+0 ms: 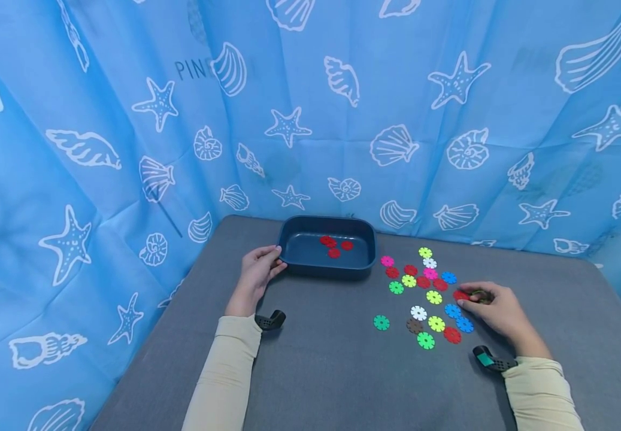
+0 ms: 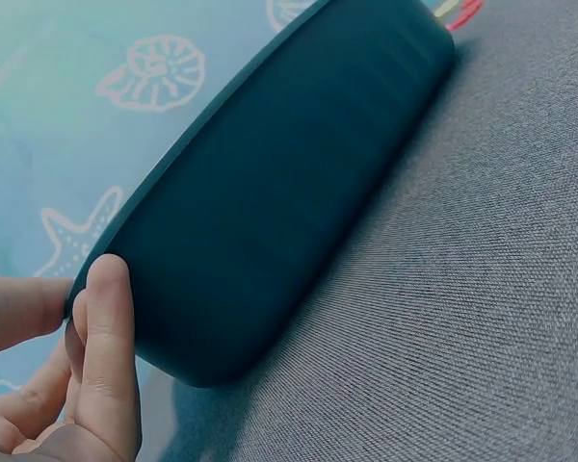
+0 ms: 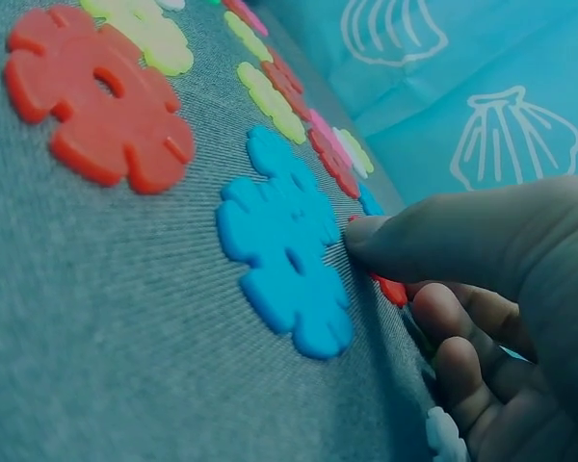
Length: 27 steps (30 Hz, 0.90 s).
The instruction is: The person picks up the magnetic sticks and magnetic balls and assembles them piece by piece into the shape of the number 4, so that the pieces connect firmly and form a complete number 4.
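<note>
A dark blue rectangular tub (image 1: 326, 272) stands at the back of the grey table, with several red notched discs (image 1: 334, 253) lying inside. My left hand (image 1: 256, 276) pinches its near left corner at the rim; the left wrist view shows fingers (image 2: 110, 337) on the outer wall. Over at the right, my right hand (image 1: 499, 308) holds a red notched plastic disc (image 1: 460, 295) between thumb and fingers, at the edge of the loose discs. The thumb (image 3: 405, 236) hides much of that disc in the right wrist view. Two overlapping blue discs (image 3: 289, 255) lie just beside it.
Loose notched discs in yellow (image 1: 436, 324), green (image 1: 381, 322), white (image 1: 419, 312), brown (image 1: 415, 325), pink (image 1: 387, 261) and red (image 1: 453, 334) spread over the table right of the tub. A blue shell-patterned curtain (image 1: 315, 161) hangs along the table's back and left edges.
</note>
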{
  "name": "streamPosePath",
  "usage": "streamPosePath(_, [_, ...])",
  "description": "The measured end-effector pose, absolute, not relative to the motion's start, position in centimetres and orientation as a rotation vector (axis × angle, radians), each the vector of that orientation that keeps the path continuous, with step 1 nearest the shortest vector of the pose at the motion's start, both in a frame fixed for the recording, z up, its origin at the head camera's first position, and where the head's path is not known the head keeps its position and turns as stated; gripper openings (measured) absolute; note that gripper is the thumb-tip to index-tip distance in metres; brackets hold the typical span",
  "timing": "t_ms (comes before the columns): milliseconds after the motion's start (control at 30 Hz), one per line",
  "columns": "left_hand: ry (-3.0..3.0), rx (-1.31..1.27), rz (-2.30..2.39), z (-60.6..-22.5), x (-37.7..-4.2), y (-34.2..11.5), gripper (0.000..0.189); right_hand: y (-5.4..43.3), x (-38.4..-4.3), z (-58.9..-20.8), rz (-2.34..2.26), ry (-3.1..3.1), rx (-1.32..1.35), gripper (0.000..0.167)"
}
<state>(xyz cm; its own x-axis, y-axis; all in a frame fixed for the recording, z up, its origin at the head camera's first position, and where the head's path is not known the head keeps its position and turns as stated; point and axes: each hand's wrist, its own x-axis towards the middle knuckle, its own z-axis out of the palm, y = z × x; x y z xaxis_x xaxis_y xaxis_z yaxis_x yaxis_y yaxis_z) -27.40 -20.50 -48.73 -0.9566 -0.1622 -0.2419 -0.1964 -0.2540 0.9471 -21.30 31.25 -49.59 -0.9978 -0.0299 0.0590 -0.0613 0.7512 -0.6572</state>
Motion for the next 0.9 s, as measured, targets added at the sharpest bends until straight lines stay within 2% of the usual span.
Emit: streamPosePath(900, [1.906,-0.459,2.42,-48.87,-27.56,-20.56,0.035,31.02,-21.38,-49.6,1.082,-2.907,0.119,0.042])
